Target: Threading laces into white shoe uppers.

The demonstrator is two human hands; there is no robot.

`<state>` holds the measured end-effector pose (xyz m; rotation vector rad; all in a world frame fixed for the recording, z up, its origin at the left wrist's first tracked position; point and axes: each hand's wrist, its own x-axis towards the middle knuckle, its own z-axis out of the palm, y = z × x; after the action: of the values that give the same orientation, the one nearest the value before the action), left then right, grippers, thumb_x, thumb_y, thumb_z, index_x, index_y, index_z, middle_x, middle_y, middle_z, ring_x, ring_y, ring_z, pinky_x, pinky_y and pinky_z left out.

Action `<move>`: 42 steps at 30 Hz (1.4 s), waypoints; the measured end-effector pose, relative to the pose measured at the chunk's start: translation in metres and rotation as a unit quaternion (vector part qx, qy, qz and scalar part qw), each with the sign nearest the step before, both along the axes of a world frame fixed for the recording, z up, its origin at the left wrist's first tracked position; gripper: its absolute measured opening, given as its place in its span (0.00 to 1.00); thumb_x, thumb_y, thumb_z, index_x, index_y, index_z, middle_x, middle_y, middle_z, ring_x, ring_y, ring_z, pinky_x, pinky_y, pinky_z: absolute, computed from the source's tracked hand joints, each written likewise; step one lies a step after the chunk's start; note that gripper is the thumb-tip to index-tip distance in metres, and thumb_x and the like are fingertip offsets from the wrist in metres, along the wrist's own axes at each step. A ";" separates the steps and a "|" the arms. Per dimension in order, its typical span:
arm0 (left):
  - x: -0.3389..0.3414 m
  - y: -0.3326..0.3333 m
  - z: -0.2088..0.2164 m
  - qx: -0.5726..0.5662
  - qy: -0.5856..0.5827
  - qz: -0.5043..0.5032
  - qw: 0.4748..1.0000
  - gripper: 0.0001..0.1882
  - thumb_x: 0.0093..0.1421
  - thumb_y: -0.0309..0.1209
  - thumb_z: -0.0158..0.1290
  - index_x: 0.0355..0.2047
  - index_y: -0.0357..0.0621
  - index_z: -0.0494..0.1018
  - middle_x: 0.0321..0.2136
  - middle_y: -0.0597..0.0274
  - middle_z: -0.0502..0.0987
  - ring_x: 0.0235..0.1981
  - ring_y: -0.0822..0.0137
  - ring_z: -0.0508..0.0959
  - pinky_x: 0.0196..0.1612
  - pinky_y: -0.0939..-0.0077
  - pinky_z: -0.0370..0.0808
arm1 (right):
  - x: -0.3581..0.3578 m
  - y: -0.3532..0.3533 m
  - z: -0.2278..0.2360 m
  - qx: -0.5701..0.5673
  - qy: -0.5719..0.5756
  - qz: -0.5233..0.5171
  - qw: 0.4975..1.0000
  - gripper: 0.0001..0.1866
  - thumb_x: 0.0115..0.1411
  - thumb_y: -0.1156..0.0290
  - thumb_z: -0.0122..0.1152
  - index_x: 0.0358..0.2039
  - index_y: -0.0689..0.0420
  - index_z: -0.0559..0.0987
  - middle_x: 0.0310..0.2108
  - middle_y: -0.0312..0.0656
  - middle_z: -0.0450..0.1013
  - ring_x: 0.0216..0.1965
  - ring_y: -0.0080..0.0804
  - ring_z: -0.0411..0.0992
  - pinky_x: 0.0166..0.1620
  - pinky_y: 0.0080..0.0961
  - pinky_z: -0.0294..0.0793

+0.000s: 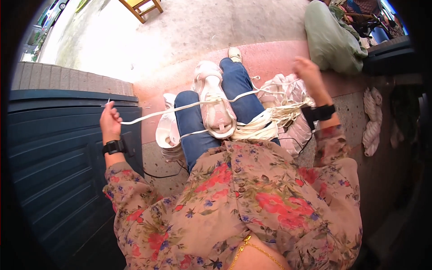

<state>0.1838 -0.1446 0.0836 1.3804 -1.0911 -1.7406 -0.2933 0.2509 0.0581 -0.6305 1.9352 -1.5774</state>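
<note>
A pale pink and white sneaker (219, 114) lies across my lap between my thighs, its toe pointing away from me. A flat white shoelace (180, 108) runs through it and stretches out to both sides. Far out to the left, my left hand (110, 120) is closed on one part of the lace, with a thin tip poking up above the fingers. My right hand (310, 77) is raised at the right, slightly blurred, its fingers closed where the other stretch of lace reaches it. A bundle of loose cream laces (256, 128) drapes over my right thigh.
More pale shoes (167, 132) are stacked beside my left leg, and several pink ones (294, 135) lie by my right. A blue panelled door (58, 148) stands close on the left. A greenish sack (332, 38) sits ahead right, and a wooden stool (141, 8) ahead.
</note>
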 end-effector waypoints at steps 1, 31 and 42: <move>-0.020 0.016 -0.009 -0.013 -0.060 -0.049 0.997 0.06 0.59 0.35 0.47 0.28 0.48 0.70 0.13 0.76 0.60 0.14 0.81 0.59 0.17 0.86 0.54 | 0.034 -0.019 -0.012 0.068 -0.005 0.058 0.996 0.10 0.55 0.72 0.52 0.36 0.60 0.76 0.21 0.34 0.70 0.24 0.17 0.66 0.28 0.15 0.66; -0.147 0.176 -0.069 -0.479 -0.326 -0.379 0.721 0.08 0.52 0.29 0.48 0.23 0.37 0.73 0.21 0.49 0.74 0.27 0.49 0.73 0.31 0.61 0.70 | 0.174 -0.083 -0.048 0.174 0.419 0.140 0.880 0.09 0.47 0.65 0.59 0.26 0.56 0.76 0.28 0.39 0.69 0.34 0.36 0.65 0.39 0.32 0.62; -0.167 0.188 -0.053 -0.619 -0.400 -0.451 0.503 0.02 0.41 0.26 0.51 0.19 0.44 0.71 0.20 0.60 0.72 0.29 0.63 0.70 0.30 0.69 0.63 | 0.177 -0.080 -0.050 0.172 0.511 0.177 0.824 0.14 0.50 0.59 0.56 0.17 0.55 0.77 0.22 0.39 0.69 0.32 0.35 0.66 0.37 0.32 0.60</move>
<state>0.0164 0.0437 0.0309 0.4354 -3.0606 -0.0394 -0.1161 0.1713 0.0083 -1.7954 2.4917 -0.5962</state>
